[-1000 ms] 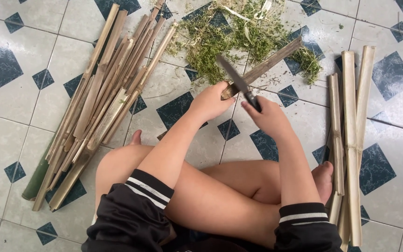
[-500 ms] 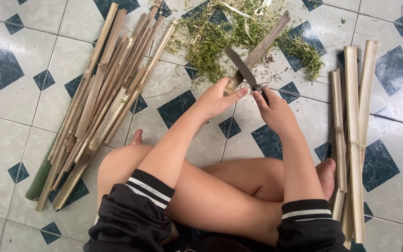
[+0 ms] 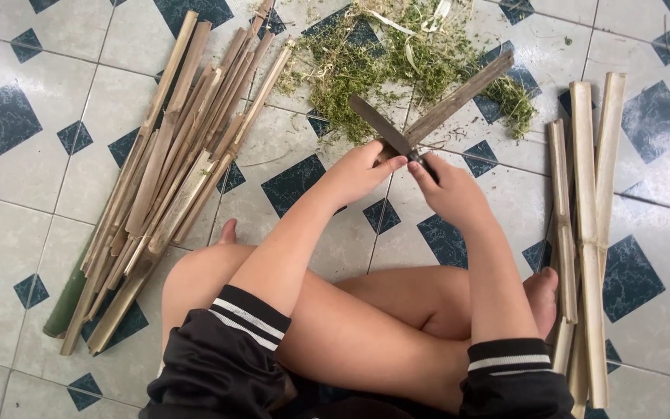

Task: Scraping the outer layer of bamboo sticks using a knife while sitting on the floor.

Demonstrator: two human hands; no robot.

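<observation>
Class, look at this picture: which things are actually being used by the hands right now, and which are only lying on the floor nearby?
In use:
left hand gripping the bamboo strip
right hand holding the knife against that strip

Lying about:
pile of bamboo strips on the left
lighter strips on the right
green shavings on the tiled floor

The knife (image 3: 380,126) has a dull dark metal blade. The bamboo strip (image 3: 459,96) looks matt, weathered grey-brown and fibrous. The split bamboo slats (image 3: 172,163) are dry, pale and rough. The floor (image 3: 32,178) is glossy glazed ceramic tile.
</observation>
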